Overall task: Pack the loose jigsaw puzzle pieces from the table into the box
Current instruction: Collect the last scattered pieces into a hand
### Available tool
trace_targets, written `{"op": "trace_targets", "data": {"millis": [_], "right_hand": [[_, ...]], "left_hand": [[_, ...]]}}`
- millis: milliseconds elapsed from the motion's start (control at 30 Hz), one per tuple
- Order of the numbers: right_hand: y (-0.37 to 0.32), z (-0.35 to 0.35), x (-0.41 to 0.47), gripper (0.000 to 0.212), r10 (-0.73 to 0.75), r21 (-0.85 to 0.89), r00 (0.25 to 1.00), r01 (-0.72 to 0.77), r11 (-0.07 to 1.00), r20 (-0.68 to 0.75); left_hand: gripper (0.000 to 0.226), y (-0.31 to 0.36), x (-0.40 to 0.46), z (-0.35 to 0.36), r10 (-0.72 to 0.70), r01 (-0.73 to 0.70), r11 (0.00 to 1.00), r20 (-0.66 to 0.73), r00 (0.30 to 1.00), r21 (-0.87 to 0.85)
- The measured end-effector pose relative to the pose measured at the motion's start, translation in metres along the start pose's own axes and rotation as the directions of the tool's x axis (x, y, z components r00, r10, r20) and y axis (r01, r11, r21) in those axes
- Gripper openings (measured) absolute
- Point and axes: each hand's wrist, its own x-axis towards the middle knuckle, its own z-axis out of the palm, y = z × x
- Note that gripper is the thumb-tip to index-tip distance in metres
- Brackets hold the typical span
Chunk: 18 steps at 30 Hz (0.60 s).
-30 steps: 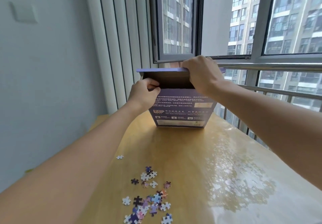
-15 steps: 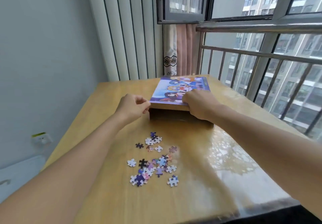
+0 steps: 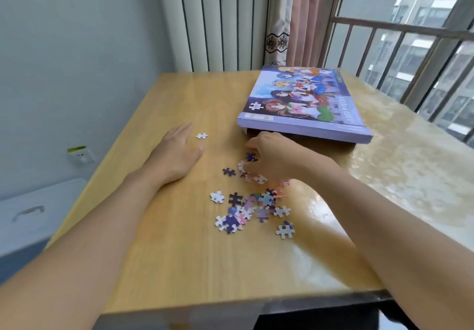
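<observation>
The purple puzzle box (image 3: 302,103) lies flat at the far right of the wooden table (image 3: 179,252), its picture lid on top and slightly ajar at the near edge. A pile of loose puzzle pieces (image 3: 252,207) lies in front of it. One white piece (image 3: 201,136) sits apart, just right of my left hand (image 3: 177,154), which rests flat with fingers apart. My right hand (image 3: 272,159) curls down over the far end of the pile, fingertips among the pieces; whether it grips any is hidden.
A metal railing (image 3: 400,55) and window run along the right side. A curtain (image 3: 295,19) and ribbed panels stand behind the table. A wall socket (image 3: 80,154) and a white drawer unit (image 3: 28,216) are at the left, below table level.
Both hands have left the box, which now lies flat. My left hand moved out onto the table; my right hand came down onto the pieces. The view has tilted downward.
</observation>
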Motion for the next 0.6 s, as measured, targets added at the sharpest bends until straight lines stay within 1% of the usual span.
{"op": "trace_targets", "data": {"millis": [100, 167, 233, 300, 367, 400, 433, 500, 567, 600], "right_hand": [[0.008, 0.006, -0.005, 0.053, -0.047, 0.106, 0.999, 0.045, 0.993, 0.015], [0.012, 0.007, -0.009, 0.058, -0.113, 0.171, 0.994, 0.112, 0.979, -0.003], [0.016, 0.005, -0.013, 0.052, -0.163, 0.232, 0.986, 0.169, 0.958, -0.044], [0.016, 0.003, -0.014, 0.038, -0.191, 0.273, 0.978, 0.208, 0.939, -0.087], [0.014, 0.003, -0.015, 0.028, -0.208, 0.286, 0.971, 0.233, 0.929, -0.117], [0.014, 0.004, -0.014, 0.028, -0.215, 0.292, 0.969, 0.242, 0.925, -0.123], [0.014, 0.004, -0.014, 0.029, -0.218, 0.299, 0.968, 0.246, 0.922, -0.125], [0.014, 0.002, -0.014, 0.035, -0.222, 0.322, 0.967, 0.25, 0.913, -0.121], [0.017, 0.0, -0.014, 0.043, -0.214, 0.361, 0.972, 0.234, 0.903, -0.096], [0.018, -0.001, -0.014, 0.048, -0.206, 0.369, 0.976, 0.219, 0.903, -0.075]], "left_hand": [[0.068, 0.001, 0.007, 0.005, 0.017, -0.015, 0.999, 0.038, 0.999, -0.045], [0.051, 0.009, 0.011, 0.003, 0.067, -0.066, 0.996, 0.014, 0.998, -0.055], [0.031, 0.02, 0.008, -0.001, 0.153, -0.154, 0.988, -0.043, 0.987, -0.022], [0.019, 0.031, 0.0, -0.005, 0.202, -0.201, 0.979, -0.051, 0.978, 0.019], [0.014, 0.042, -0.009, -0.008, 0.24, -0.24, 0.971, -0.026, 0.97, 0.024], [0.014, 0.048, -0.013, -0.01, 0.261, -0.261, 0.965, -0.011, 0.965, 0.019], [0.014, 0.053, -0.018, -0.01, 0.283, -0.283, 0.959, 0.002, 0.959, 0.0], [0.016, 0.062, -0.028, -0.01, 0.328, -0.323, 0.941, 0.042, 0.944, -0.1], [0.019, 0.068, -0.033, -0.009, 0.363, -0.341, 0.918, 0.078, 0.929, -0.204], [0.02, 0.069, -0.034, -0.009, 0.365, -0.338, 0.913, 0.086, 0.927, -0.23]]}}
